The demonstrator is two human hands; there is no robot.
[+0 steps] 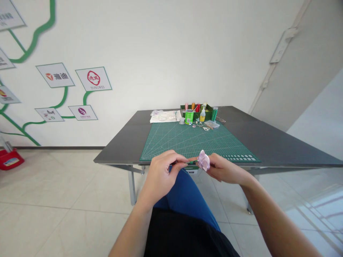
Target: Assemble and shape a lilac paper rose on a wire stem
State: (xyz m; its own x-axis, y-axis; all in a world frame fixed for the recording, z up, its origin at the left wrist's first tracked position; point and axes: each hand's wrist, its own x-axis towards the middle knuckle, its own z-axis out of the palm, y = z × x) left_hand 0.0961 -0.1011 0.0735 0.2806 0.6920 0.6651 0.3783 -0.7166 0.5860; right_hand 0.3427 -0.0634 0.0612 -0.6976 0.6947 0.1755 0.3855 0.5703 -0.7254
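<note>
A pale pink artificial flower point(204, 160) on a thin green stem point(192, 162) is held sideways near the front edge of the table. My left hand point(165, 173) pinches the stem between thumb and forefinger, left of the bloom. Behind the bloom, my right hand point(225, 169) is closed around the flower's head end; its fingertips are partly hidden by the petals. Beneath and beyond both hands lies a green cutting mat point(182, 141) with a printed grid.
At the mat's far edge stand a green box point(210, 115) with thread spools, a bright green can point(189, 116) and a glue bottle point(202, 115). Scissors point(206, 129) and a clear case point(212, 124) lie before them. White sheets point(165, 116) sit left on the dark table point(120, 142).
</note>
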